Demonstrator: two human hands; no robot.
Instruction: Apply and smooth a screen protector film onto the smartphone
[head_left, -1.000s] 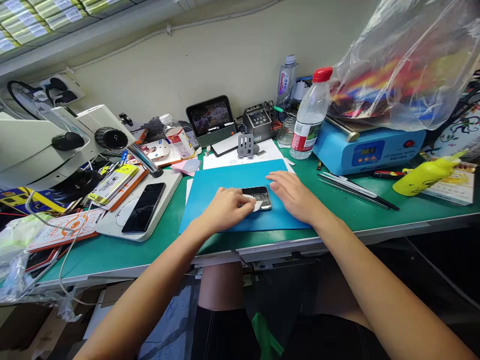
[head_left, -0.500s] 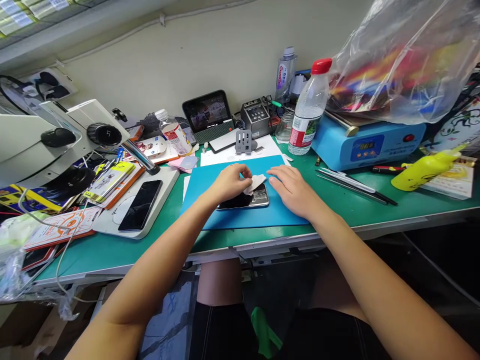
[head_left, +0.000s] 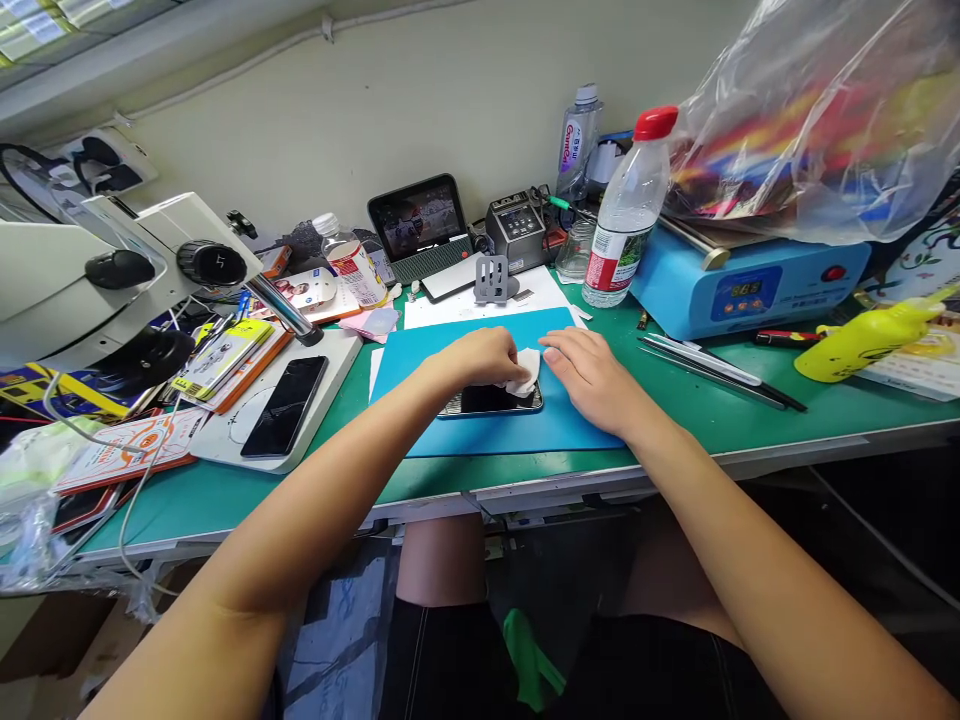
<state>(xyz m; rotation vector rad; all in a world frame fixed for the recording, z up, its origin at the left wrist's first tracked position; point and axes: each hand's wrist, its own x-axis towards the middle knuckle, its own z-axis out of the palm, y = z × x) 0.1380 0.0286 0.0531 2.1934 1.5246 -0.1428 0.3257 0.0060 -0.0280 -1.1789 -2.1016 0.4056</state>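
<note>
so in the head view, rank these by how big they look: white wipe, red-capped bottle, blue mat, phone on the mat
1. blue mat
2. red-capped bottle
3. phone, partly hidden
4. white wipe, partly covered by the left hand

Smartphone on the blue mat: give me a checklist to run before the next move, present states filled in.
1. Smartphone lying flat on the blue mat: ok.
2. White wipe gripped in the left hand: ok.
3. Right hand free: ok, it holds nothing.
4. Red-capped bottle closed and standing off the mat: ok.
5. Whole screen free of marks: cannot tell; the left hand and wipe hide part of it.
</note>
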